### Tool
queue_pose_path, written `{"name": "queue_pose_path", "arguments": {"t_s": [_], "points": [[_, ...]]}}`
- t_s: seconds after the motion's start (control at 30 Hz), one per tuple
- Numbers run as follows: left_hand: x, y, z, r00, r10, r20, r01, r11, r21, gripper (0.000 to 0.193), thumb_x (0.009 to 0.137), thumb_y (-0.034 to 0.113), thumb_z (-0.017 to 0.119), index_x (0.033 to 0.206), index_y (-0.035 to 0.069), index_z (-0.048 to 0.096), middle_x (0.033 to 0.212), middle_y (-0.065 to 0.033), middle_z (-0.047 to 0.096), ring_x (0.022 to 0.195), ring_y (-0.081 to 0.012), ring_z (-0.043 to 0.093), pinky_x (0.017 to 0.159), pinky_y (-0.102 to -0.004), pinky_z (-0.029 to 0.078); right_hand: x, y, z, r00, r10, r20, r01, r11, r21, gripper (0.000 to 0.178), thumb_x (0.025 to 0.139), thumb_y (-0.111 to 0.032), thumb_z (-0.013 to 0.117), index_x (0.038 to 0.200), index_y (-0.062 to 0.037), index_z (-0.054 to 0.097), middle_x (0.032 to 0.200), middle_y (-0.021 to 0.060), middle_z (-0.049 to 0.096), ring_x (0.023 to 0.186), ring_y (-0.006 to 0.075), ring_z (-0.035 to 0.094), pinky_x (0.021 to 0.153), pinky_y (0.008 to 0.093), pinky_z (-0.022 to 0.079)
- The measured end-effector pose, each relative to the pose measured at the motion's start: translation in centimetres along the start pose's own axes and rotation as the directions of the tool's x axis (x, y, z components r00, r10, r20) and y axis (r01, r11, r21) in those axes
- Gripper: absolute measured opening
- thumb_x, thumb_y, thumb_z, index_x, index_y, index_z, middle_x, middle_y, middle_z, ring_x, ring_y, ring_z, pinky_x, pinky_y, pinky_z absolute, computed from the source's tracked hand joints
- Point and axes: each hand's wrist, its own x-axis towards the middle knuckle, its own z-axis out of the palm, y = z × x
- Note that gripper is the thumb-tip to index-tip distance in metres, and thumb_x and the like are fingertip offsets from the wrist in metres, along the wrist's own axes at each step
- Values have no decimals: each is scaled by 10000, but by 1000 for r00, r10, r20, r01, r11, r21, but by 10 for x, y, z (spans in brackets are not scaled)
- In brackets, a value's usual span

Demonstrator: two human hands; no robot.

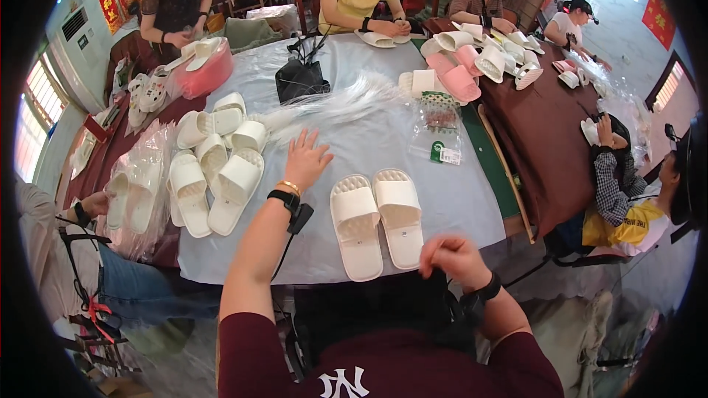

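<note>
A pair of cream-white slippers (355, 228) lies side by side on the grey-covered table (472, 206) before me, heels toward me. My left hand (306, 160) is stretched over the table with spread fingers, holding nothing. It is beside a stack of thin, shiny clear plastic bags (354, 103). At the heel of the right slipper (399, 217), my right hand (453, 259) has loosely curled fingers with nothing visible in them. I cannot tell whether it touches the slipper. To the left of my left hand is a heap of several cream slippers (214, 162).
A black bag (301, 79) stands at the table's far side. Pink slippers (456, 77) and a clear packet with a green tag (442, 121) lie right. At left, a person's hand (96, 204) holds bagged slippers (134, 195). Other people sit around the tables.
</note>
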Motion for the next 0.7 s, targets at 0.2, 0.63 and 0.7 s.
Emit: {"name": "queue_pose_path", "arguments": {"t_s": [0.2,0.63,0.7], "points": [[-43,99,-69,955,-23,297,263,533,-805,370,929,328,587,1184,63,628,1049,-100,648,713,-178,601,677,-302,491,26,20,-44,882,-115,-457,197,971,135,115,937,-78,536,961,-1,618,803,95,650,674,137,593,633,251,478],[-124,129,-98,771,67,633,554,419,-719,278,973,268,488,914,47,648,676,8,572,550,-62,484,497,-236,394,44,9,-60,734,-207,-647,295,955,28,207,939,-94,536,1115,4,585,775,53,643,614,87,547,596,216,455],[-128,130,-96,860,40,508,420,509,-751,266,956,249,501,895,35,646,658,-70,591,556,-166,555,533,-319,432,39,4,-42,602,-497,-625,345,868,-358,288,930,-75,528,1207,4,551,774,44,636,596,90,519,594,209,439]]}}
